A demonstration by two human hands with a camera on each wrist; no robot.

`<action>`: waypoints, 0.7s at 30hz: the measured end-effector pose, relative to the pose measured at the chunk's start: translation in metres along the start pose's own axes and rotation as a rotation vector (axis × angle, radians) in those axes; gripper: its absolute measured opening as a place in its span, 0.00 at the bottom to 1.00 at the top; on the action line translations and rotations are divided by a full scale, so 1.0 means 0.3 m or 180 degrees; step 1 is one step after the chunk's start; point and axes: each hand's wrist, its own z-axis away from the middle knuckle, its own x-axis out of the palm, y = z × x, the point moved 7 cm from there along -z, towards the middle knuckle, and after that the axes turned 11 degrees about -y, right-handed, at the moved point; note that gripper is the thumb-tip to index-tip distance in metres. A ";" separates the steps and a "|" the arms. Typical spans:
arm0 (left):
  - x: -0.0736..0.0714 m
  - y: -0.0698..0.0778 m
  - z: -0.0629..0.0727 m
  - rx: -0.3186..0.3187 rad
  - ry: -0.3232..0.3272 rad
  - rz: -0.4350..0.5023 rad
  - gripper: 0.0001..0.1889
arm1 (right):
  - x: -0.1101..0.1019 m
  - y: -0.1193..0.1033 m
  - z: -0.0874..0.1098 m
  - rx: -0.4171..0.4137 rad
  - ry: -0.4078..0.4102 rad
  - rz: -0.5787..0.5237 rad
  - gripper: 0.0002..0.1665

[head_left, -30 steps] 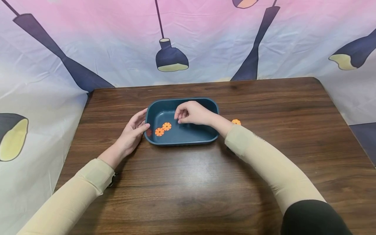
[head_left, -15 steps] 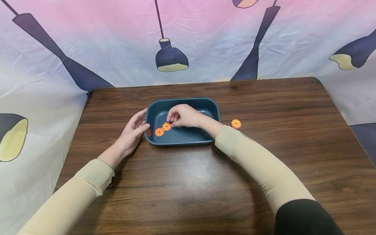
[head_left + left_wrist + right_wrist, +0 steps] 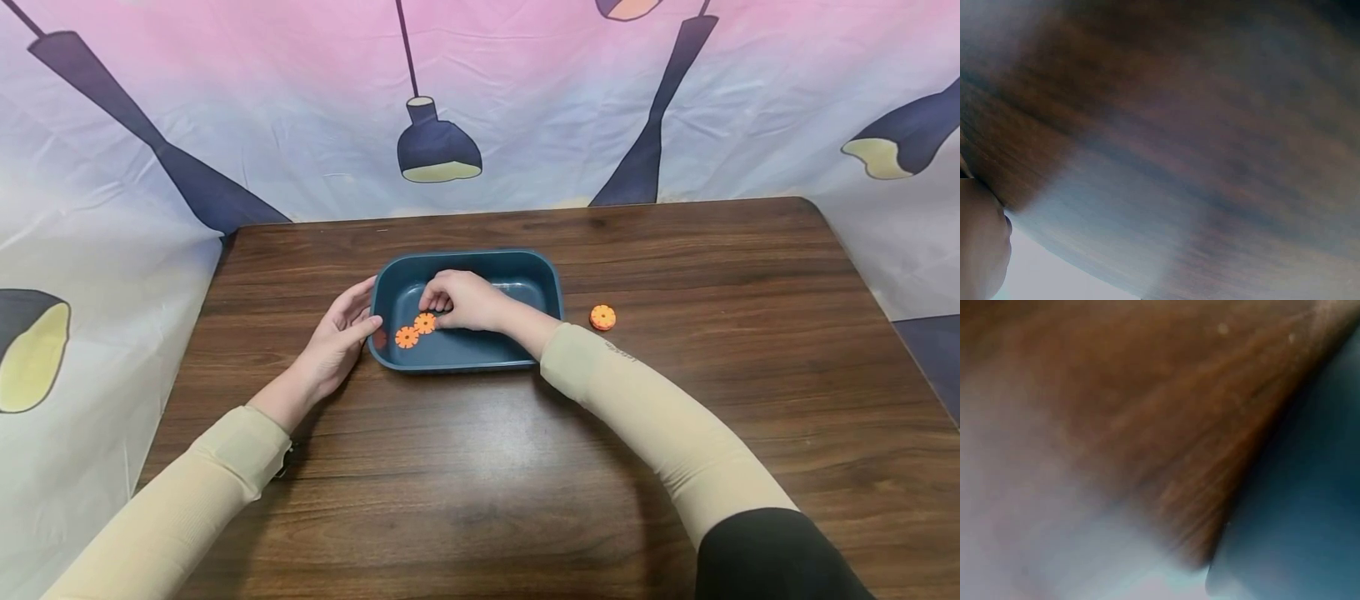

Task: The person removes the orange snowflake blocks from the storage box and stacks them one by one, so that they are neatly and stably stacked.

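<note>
A dark blue-green plastic basin (image 3: 480, 358) stands on the wooden table in the head view. My left hand (image 3: 330, 346) grips its left end, thumb over the rim and fingers along the outside wall. Two orange notched discs lie inside at the left: a nearer orange disc (image 3: 407, 337) and a second orange disc (image 3: 425, 323) edge to edge with it. My right hand (image 3: 465, 302) reaches in over the right rim, its thumb and curled fingers pinching at the second disc's edge. In the left wrist view, part of my left hand (image 3: 985, 240) shows low at the left.
A short stack of orange discs (image 3: 602, 317) sits on the brown wooden table (image 3: 750, 333), to the right of the basin. Behind the table hangs a cloth backdrop (image 3: 525, 125) with printed lamps. Both wrist views are blurred, mostly showing table; the right one includes the basin's side (image 3: 1304, 506).
My right hand has moved left and slightly nearer inside the basin, reaching the second orange disc. The sleeve has uncovered the stack at the right. My left hand stays on the rim.
</note>
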 end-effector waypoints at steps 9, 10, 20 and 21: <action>-0.003 0.005 0.001 0.0015 0.0013 0.0022 0.30 | 0.013 0.006 -0.016 0.0022 -0.0039 0.0200 0.18; -0.003 0.005 0.001 0.0016 0.0013 0.0021 0.30 | 0.014 0.007 -0.017 0.0021 -0.0043 0.0218 0.19; 0.003 0.003 0.000 0.0025 0.0001 0.0062 0.30 | 0.023 0.008 -0.017 0.0017 -0.0077 0.0280 0.16; 0.003 0.002 0.000 0.0027 0.0002 0.0067 0.30 | 0.022 0.008 -0.015 0.0020 -0.0073 0.0263 0.16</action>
